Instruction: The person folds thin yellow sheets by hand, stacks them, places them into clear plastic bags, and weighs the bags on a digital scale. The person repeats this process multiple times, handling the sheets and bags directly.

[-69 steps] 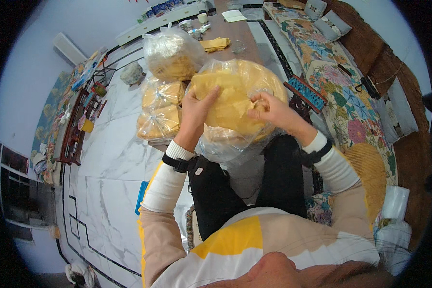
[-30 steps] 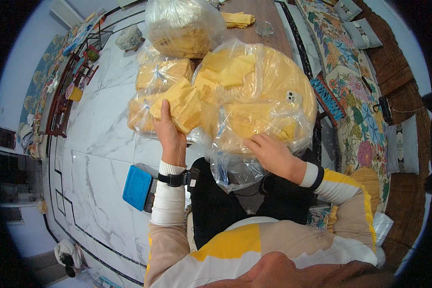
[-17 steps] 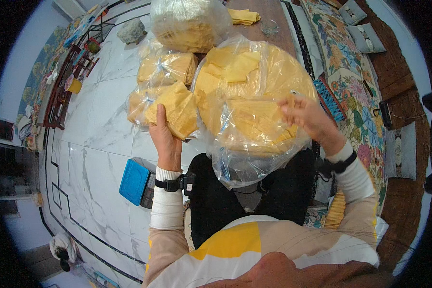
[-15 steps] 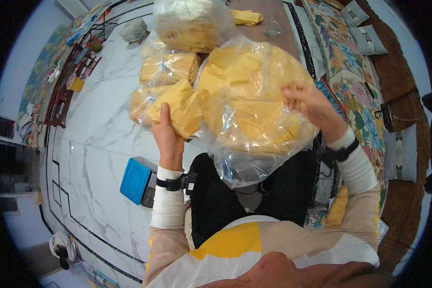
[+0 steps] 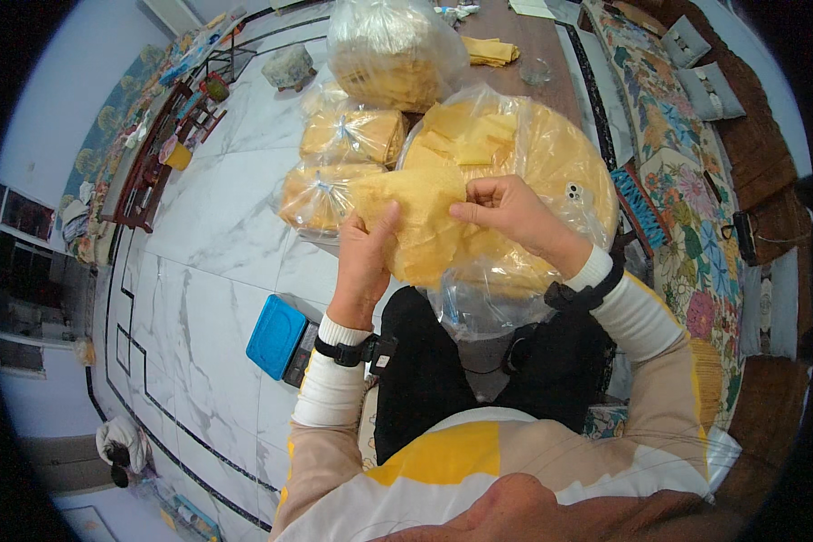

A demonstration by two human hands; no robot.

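A thin, pliable yellow sheet (image 5: 423,226) is stretched between my hands. My left hand (image 5: 361,271) grips its left side, thumb on top. My right hand (image 5: 519,217) pinches the upper right edge between thumb and fingers. Under it lies a broad round stack of similar yellow sheets (image 5: 558,144), covered in clear plastic. Loose yellow pieces (image 5: 470,135) lie on top of that stack. The crumpled end of the clear plastic (image 5: 488,303) hangs toward my knees. What looks like a phone (image 5: 576,192) shows at the stack's right side.
Left of the stack sit tied clear bags of yellow sheets (image 5: 352,135), with a larger bag (image 5: 393,68) behind. Folded yellow sheets (image 5: 490,51) and a glass bowl (image 5: 535,71) stand on the brown table (image 5: 551,99). A blue-topped scale (image 5: 278,336) is at lower left; a floral sofa (image 5: 668,190) is at right.
My right hand has come left from the stack's right side and now pinches the yellow sheet. The sheet, held only by my left hand before, is spread wider. The whole view has shifted.
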